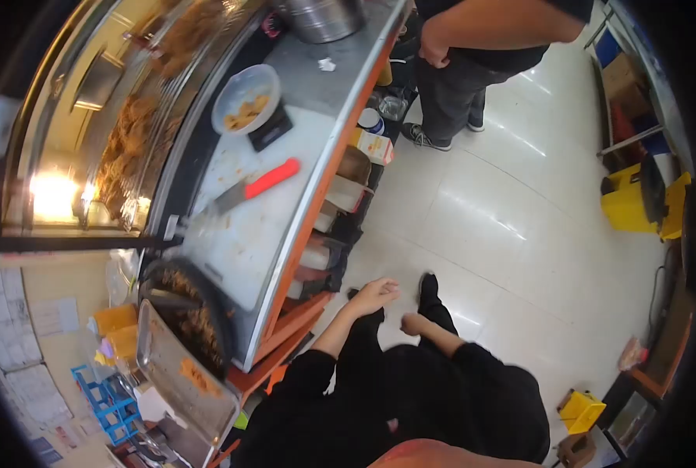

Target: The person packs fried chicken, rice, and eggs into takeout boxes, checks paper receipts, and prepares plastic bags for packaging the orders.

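My left hand (373, 297) hangs in front of my body with its fingers stretched out and nothing in it. My right hand (415, 324) is lower and further right, its fingers curled in, with no object showing. Both hands are over the floor, apart from the counter. Nearest to my left is the counter with a white cutting board (242, 261). A knife with a red handle (272, 179) lies on the board among crumbs. Beyond it, a translucent bowl (267, 76) with pieces of food sits on a black scale (272, 134).
A metal tray (221, 407) with food scraps leans by a round dark pan (221, 312) of shredded food. A lit glass display case (67, 140) borders the counter. Another person (457, 86) stands ahead. Yellow buckets (625, 199) stand right; containers (348, 191) fill the lower shelf.
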Demonstrator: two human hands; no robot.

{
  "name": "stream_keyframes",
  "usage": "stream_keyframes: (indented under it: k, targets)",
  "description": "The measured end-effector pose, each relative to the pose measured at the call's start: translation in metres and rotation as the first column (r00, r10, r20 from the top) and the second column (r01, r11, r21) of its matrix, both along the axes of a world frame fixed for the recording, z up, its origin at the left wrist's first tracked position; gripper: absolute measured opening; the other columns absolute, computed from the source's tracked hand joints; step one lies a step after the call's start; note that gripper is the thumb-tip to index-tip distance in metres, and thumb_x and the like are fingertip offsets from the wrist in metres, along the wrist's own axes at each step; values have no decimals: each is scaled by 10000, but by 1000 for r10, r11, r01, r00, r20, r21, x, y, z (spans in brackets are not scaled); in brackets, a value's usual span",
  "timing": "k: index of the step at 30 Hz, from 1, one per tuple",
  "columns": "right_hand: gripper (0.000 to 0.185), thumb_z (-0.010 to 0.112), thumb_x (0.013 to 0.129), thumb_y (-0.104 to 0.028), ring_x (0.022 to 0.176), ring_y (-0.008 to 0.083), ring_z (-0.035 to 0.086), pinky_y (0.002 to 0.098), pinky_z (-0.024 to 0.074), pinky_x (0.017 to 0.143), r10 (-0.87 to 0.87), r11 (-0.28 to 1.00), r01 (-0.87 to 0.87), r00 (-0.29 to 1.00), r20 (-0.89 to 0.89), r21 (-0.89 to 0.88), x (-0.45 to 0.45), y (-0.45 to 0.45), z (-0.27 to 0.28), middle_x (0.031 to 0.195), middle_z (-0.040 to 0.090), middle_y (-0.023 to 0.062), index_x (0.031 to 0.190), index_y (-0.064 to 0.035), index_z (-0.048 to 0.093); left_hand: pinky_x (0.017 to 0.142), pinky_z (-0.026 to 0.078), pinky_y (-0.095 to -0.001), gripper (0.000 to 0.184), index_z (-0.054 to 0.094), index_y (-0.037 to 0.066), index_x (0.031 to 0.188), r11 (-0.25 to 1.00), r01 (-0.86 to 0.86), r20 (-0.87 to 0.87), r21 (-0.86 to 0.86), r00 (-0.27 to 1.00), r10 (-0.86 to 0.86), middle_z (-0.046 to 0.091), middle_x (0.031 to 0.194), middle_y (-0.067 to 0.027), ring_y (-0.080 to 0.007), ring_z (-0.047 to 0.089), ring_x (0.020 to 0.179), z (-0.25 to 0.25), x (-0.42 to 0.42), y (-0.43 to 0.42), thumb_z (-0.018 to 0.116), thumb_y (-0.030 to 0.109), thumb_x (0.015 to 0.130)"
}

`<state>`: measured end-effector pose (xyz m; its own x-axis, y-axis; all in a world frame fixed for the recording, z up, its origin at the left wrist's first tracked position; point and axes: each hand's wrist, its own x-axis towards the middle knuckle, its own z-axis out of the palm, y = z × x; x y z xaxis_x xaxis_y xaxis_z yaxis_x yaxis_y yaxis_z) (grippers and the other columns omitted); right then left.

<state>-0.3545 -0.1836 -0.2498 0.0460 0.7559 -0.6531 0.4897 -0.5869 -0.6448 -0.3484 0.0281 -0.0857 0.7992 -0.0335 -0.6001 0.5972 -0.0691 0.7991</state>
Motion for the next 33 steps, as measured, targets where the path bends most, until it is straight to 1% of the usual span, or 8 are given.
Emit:
stream_keyframes:
  k: [4, 7, 12, 19, 26, 29, 30, 33]
  targets:
    - [411, 556, 842, -387, 772, 416, 602, 478, 479, 725, -580, 797, 590, 808, 108, -129, 41, -47, -74, 802, 621, 250, 782, 12, 632, 909, 437, -309, 339, 535, 37, 1168, 990, -129, 30, 63, 991, 127, 594, 1104, -76, -167, 559, 1034, -167, 142, 36, 608, 143, 854]
    - [419, 520, 872, -401, 769, 405, 607, 453, 487, 712, -798, 569, 817, 576, 178, -97, 75, -58, -119, 785, 615, 253, 840, 9, 597, 820, 451, -301, 220, 574, 21, 1018, 777, -540, 476, 323, 803, 359, 611, 971, -75, -163, 568, 919, -273, 267, 107, 607, 107, 818]
    - [354, 538, 879, -351, 722, 335, 625, 391, 485, 668, -931, 293, 955, 294, 214, -37, 120, -41, -182, 744, 630, 194, 885, 0, 588, 936, 403, -403, 528, 488, -13, 1175, 363, -462, 522, 809, 849, -83, 530, 1161, -212, -324, 500, 1109, -342, 412, 262, 695, 177, 729]
    - [289, 564, 872, -293, 702, 299, 625, 370, 464, 633, -992, 116, 991, 119, 44, -68, 128, -34, -228, 708, 607, 168, 896, -5, 571, 1028, 342, -347, 1194, 200, -96, 1337, 557, 42, -140, 829, 981, 134, 394, 1318, -266, -331, 411, 1232, -379, 453, 347, 842, 440, 484]
    - [144, 588, 860, -119, 695, 214, 607, 286, 448, 619, -959, 275, 923, 283, -9, -269, 180, 17, -184, 767, 603, 164, 899, 13, 549, 944, 409, -316, 1044, 283, -117, 1254, 634, -18, -45, 773, 996, 83, 488, 1223, -242, -293, 511, 1126, -396, 442, 362, 808, 416, 525]
    - [108, 568, 881, -94, 631, 73, 477, 234, 400, 582, -978, 197, 977, 190, -86, -78, 169, 23, -213, 687, 535, 19, 859, 8, 538, 909, 434, -323, 1017, 291, -130, 1234, 604, -135, 91, 785, 990, 104, 524, 1159, -238, -298, 556, 1051, -397, 435, 380, 804, 405, 538]
    - [177, 580, 869, -125, 586, 147, 505, 288, 407, 547, -969, 207, 978, 201, -142, -31, 188, 33, -213, 695, 567, 113, 929, 36, 538, 914, 431, -326, 1023, 293, -126, 1236, 615, -151, 95, 774, 988, 123, 520, 1159, -237, -294, 550, 1058, -380, 432, 375, 807, 409, 532]
    - [205, 603, 852, -138, 556, 128, 427, 266, 373, 519, -954, 237, 965, 253, -161, 110, 266, 90, -215, 628, 477, 51, 958, 28, 546, 929, 419, -337, 1038, 297, -114, 1239, 676, -199, 121, 710, 980, 161, 509, 1156, -226, -285, 527, 1080, -342, 420, 352, 821, 410, 512]
